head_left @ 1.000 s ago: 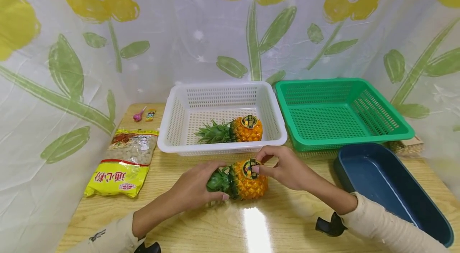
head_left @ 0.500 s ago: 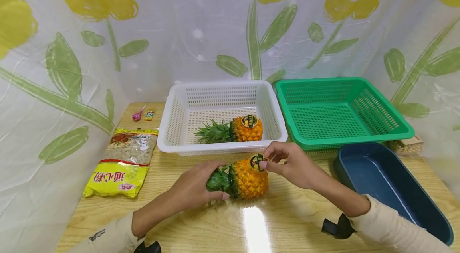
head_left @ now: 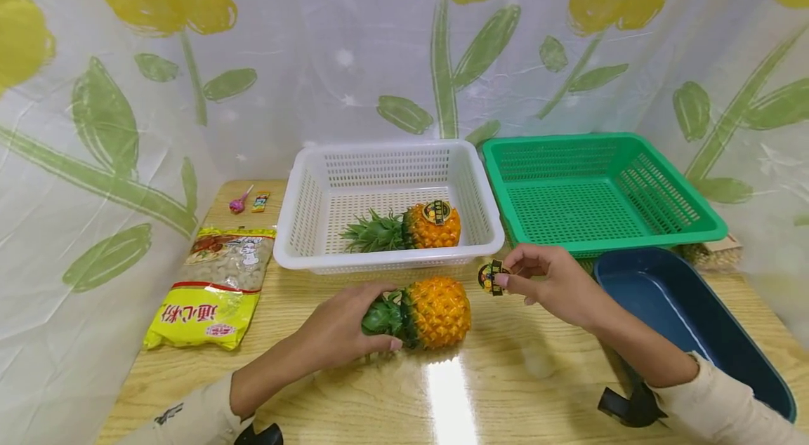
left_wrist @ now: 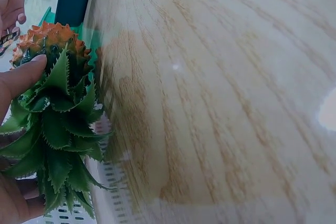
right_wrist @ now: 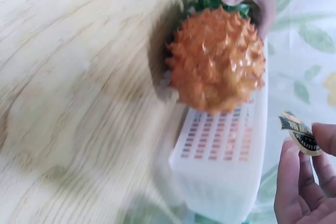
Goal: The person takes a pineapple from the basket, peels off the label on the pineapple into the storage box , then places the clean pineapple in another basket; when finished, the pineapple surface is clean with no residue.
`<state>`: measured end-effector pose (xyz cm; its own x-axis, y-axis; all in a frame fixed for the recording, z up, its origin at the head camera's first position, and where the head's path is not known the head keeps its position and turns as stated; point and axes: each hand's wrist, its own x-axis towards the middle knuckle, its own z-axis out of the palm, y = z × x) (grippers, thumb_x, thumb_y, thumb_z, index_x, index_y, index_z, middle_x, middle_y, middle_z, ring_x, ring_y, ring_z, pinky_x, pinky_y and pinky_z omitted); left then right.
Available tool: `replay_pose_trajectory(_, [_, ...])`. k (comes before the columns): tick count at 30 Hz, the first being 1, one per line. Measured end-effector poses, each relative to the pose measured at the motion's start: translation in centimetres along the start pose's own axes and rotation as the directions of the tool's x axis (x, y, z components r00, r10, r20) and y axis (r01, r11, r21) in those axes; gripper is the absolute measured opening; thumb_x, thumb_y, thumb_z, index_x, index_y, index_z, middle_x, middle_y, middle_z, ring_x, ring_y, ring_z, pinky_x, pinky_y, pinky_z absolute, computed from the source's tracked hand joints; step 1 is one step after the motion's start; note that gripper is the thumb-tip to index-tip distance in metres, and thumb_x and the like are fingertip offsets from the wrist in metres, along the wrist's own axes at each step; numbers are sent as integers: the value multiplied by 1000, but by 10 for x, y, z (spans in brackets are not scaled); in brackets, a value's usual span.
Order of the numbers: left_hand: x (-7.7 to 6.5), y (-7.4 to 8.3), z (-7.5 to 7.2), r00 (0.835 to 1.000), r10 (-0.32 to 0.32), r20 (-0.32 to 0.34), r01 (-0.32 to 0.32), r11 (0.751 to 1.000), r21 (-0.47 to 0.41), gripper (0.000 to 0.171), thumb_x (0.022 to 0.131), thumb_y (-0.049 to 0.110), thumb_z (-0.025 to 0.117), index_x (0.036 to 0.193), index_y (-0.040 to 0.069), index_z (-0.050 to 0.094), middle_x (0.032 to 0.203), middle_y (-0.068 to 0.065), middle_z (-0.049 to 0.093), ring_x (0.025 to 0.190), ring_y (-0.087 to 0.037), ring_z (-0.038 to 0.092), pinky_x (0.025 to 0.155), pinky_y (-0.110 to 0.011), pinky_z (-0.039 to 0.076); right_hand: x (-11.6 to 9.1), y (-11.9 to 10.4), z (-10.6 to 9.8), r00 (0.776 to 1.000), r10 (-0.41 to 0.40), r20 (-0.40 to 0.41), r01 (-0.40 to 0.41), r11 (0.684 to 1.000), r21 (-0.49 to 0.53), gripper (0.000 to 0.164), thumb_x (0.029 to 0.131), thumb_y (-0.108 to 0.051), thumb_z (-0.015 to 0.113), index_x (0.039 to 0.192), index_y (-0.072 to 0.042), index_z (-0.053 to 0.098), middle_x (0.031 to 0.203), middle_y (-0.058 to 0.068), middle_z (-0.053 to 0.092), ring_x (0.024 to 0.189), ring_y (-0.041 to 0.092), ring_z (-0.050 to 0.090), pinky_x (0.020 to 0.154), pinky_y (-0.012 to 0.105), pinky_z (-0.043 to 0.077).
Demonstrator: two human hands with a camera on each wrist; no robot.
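An orange pineapple (head_left: pixel 437 311) with a green leafy crown lies on its side on the table, crown to the left. My left hand (head_left: pixel 344 322) grips it round the crown; the left wrist view shows the thumb across the base of the leaves (left_wrist: pixel 58 124). To the right of the fruit, my right hand (head_left: pixel 553 283) pinches a round black-and-gold sticker (head_left: pixel 489 278) between thumb and fingers, held off the pineapple. In the right wrist view the sticker (right_wrist: pixel 299 134) looks slightly curved. A second pineapple (head_left: pixel 432 225) lies in the white basket (head_left: pixel 388 261), with a similar sticker on it.
A green basket (head_left: pixel 622 246) stands right of the white one. In front of it sits a dark blue tray (head_left: pixel 670 304). On the left lie a bag of macaroni (head_left: pixel 211 288), a lollipop (head_left: pixel 238 204) and a small wrapped packet (head_left: pixel 260 202).
The sticker has come off the pineapple on the table. My right hand has moved right, carrying it away from the fruit. My left hand has kept its grip on the crown.
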<state>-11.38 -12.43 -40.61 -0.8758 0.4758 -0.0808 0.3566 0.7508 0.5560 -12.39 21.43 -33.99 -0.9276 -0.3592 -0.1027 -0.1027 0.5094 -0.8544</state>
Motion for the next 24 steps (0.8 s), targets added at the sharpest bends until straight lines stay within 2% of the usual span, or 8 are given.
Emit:
replay_pose_trajectory(7, [0, -1, 1, 1000, 6, 14, -6, 1000, -20, 83, 78, 55, 81, 146, 20, 50, 144, -10, 56, 125, -35, 58, 95, -54, 52, -11, 11, -24, 996, 92, 20, -92, 995, 32, 28, 96, -28, 70, 108, -4, 63, 98, 18, 68, 86, 17, 67, 69, 38, 57])
replay_pose_trajectory(13, [0, -1, 1, 1000, -13, 18, 13, 1000, -16, 84, 78, 56, 80, 147, 21, 49, 146, -11, 55, 127, -37, 56, 96, -56, 51, -16, 25, -49, 984, 177, 20, -177, 984, 23, 34, 97, -33, 67, 116, -4, 60, 102, 13, 68, 91, 15, 65, 73, 40, 57])
replay_pose_trajectory(19, [1, -2, 0, 1000, -12, 9, 12, 1000, -10, 83, 78, 57, 80, 147, 20, 50, 146, -10, 55, 127, -36, 56, 96, -57, 51, -23, 42, -70, 979, 202, -10, -202, 979, -28, 36, 98, -34, 65, 119, -5, 59, 101, 7, 69, 90, 14, 66, 74, 40, 58])
replay_pose_trajectory(24, [1, -3, 0, 1000, -12, 3, 12, 1000, -4, 84, 77, 58, 80, 146, 20, 50, 145, -10, 55, 128, -36, 55, 97, -58, 50, -32, 54, -87, 978, 208, 9, -207, 977, -53, 36, 101, -31, 62, 122, -3, 58, 99, 5, 69, 92, 15, 67, 75, 40, 57])
